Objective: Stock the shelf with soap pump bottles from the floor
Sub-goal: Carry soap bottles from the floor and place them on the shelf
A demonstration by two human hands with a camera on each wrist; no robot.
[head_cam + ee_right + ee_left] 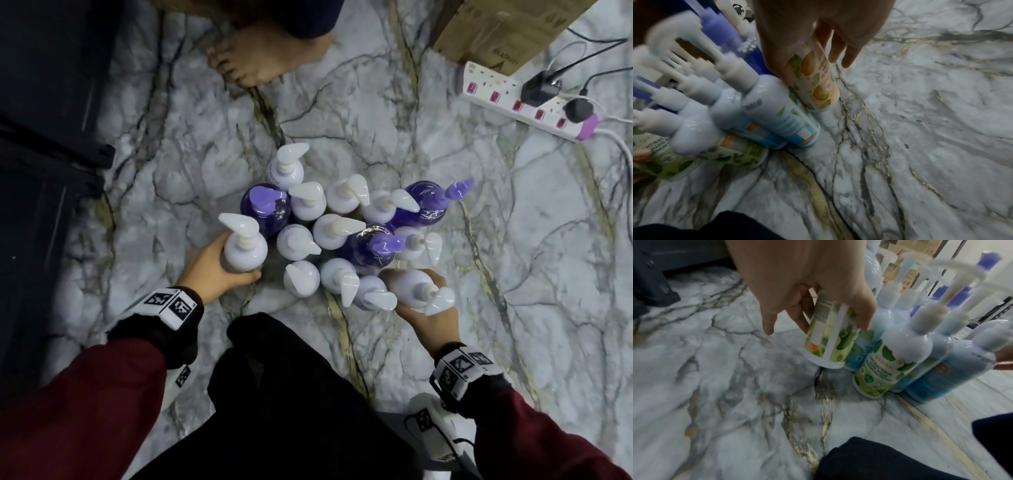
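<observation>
— Standing where, those bottles point(339, 236)?

— Bunched upright on the floor point(445, 240), white pumps with three purple ones point(265, 205) among them. The left hand point(214, 267) is curled round a green-label bottle point(830, 335) at the cluster's left edge; in the left wrist view its base seems tilted just off the floor, though I cannot tell for sure. The right hand point(428, 315) wraps an orange-label bottle point(816, 81) at the near right edge, base on or just above the floor.

— And the floor itself?

— Glossy grey-white marble pattern, dark veins with gold streaks running through it.

— What lies round the cluster?

— Dark trouser legs point(291, 394) of the person, nearest the camera, and maroon sleeves point(78, 411) with marker bands at the wrists. Beyond the bottles, a bare foot point(263, 58) of someone else. At far right, a white power strip point(513, 102) with red switches, black plugs and cables, just beside a cardboard box point(507, 31). Along the left edge, a dark unit point(44, 137); I cannot tell what it is.
</observation>
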